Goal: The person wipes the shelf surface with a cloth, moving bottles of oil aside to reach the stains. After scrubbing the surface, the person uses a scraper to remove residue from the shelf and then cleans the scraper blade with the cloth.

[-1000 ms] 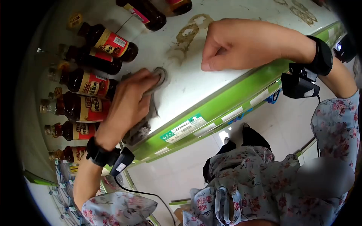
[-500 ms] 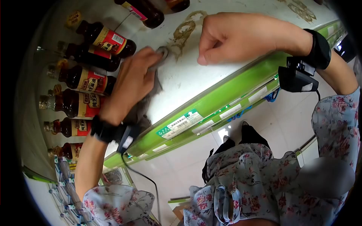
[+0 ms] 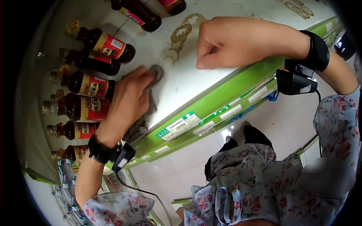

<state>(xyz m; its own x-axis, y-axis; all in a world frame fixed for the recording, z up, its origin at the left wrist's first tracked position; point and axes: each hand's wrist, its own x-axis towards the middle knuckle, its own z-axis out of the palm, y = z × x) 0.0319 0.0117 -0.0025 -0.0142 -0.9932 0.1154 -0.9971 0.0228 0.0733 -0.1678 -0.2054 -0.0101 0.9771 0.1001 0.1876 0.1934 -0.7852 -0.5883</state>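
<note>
My left hand [image 3: 130,98] is closed on a grey item [image 3: 156,73], seemingly a cloth, low over the white shelf [image 3: 188,79]. Its round grey end shows past the fingers, and dark grey folds lie under the palm. Just left of that hand stand several dark bottles with red and yellow labels, among them a sesame oil bottle [image 3: 94,86]. My right hand [image 3: 226,43] is a fist at the shelf, near its green front edge [image 3: 211,94]; nothing shows in it. Brown ring stains [image 3: 181,35] mark the surface between the hands.
Two more dark bottles, one with a pink label [image 3: 141,15], stand at the back. A price tag [image 3: 179,126] sits on the front edge. Hanging packets [image 3: 69,192] are at lower left. A black cable [image 3: 145,191] trails from the left wrist.
My left hand has moved slightly down and left along the shelf with the grey item. My right hand has shifted a little left and stays a fist.
</note>
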